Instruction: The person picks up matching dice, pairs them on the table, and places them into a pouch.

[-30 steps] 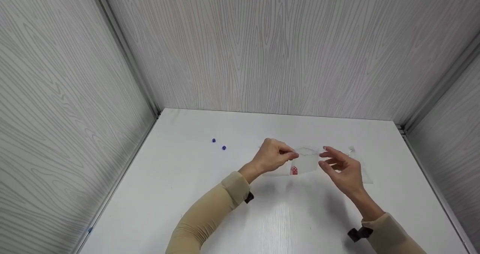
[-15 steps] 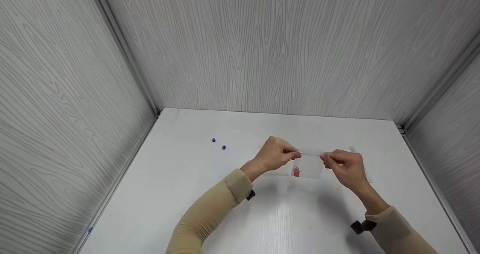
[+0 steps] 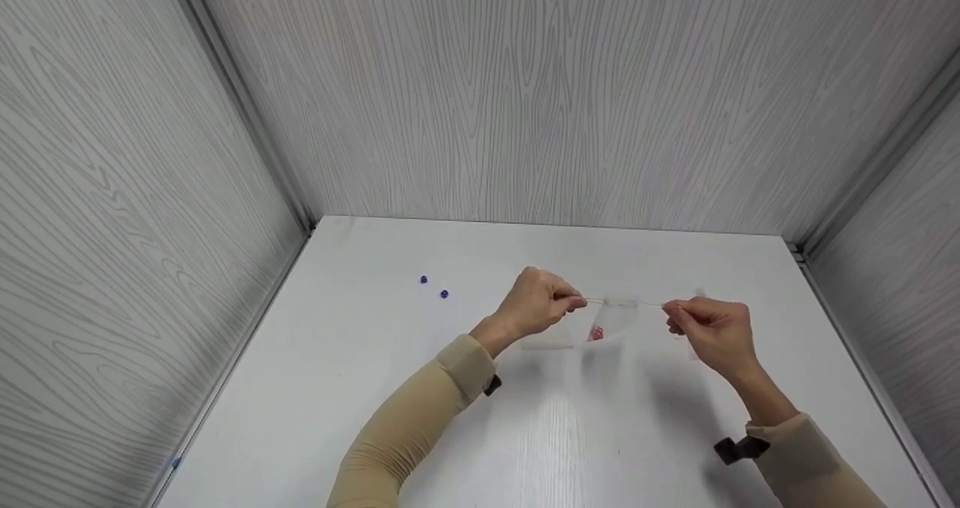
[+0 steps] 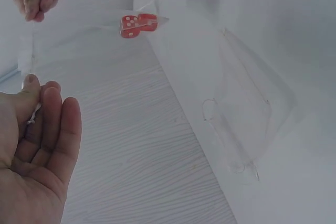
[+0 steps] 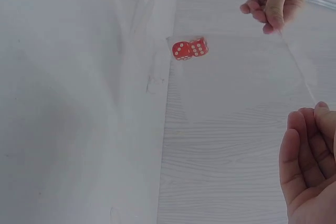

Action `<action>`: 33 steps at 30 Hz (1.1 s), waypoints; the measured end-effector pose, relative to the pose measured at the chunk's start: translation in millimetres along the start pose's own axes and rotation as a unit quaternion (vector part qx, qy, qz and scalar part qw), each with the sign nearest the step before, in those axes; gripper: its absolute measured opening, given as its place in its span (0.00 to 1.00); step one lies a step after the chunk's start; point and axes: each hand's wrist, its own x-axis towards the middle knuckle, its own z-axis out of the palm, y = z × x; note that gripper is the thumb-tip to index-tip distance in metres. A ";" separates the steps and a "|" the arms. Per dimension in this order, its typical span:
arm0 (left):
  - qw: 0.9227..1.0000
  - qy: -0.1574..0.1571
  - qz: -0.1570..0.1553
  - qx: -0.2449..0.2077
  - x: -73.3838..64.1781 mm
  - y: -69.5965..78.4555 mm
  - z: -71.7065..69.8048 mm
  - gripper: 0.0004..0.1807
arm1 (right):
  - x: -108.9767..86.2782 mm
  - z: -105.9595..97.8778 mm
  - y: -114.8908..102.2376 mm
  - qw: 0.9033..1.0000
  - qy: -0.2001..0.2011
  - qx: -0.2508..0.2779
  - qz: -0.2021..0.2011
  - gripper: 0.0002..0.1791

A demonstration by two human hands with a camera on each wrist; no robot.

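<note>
A small, clear, flexible pouch (image 3: 621, 317) of film or fine mesh (which of the two is hard to tell) hangs by its mouth above a white bench (image 3: 480, 425), between a person's two hands. The hands are well apart: the left hand (image 3: 531, 305) and the right hand (image 3: 714, 335) each pinch an end of the thin, pale drawstring cord (image 5: 297, 66), which runs nearly straight between them along the pouch's top edge. Two red cubic dice with white spots (image 5: 190, 49) lie side by side inside, in the pouch's lower corner towards the left hand.

The pouch looks very light and limp, likely to sway and fold, with its little weight all in that corner. The smooth walls may slip, and the fine cord could cut loose from a weak pinch, so the cord ends, held thumb against forefinger, seem the best hold. The dice look hard and sturdy.

Counted: one pouch held; two red dice within it; two small dark-blue dice (image 3: 444, 294) on the bench beyond the left hand; and at least two more clear, flat pouches (image 3: 551, 339) lying there, one near each hand.
</note>
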 end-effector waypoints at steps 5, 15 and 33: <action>1.000 0.015 0.000 0.014 -4.1 -5.3 -0.9 0.09 | -7.4 -10.2 -0.9 0.999 0.032 -0.016 -0.007 0.10; 0.999 -0.011 -0.045 0.018 -6.5 -7.4 6.4 0.11 | -18.1 -20.2 -14.7 0.999 -0.021 -0.003 0.032 0.09; 0.986 -0.067 -0.149 0.017 23.8 -11.5 73.6 0.11 | -19.3 0.4 27.1 0.957 -0.052 -0.166 0.232 0.10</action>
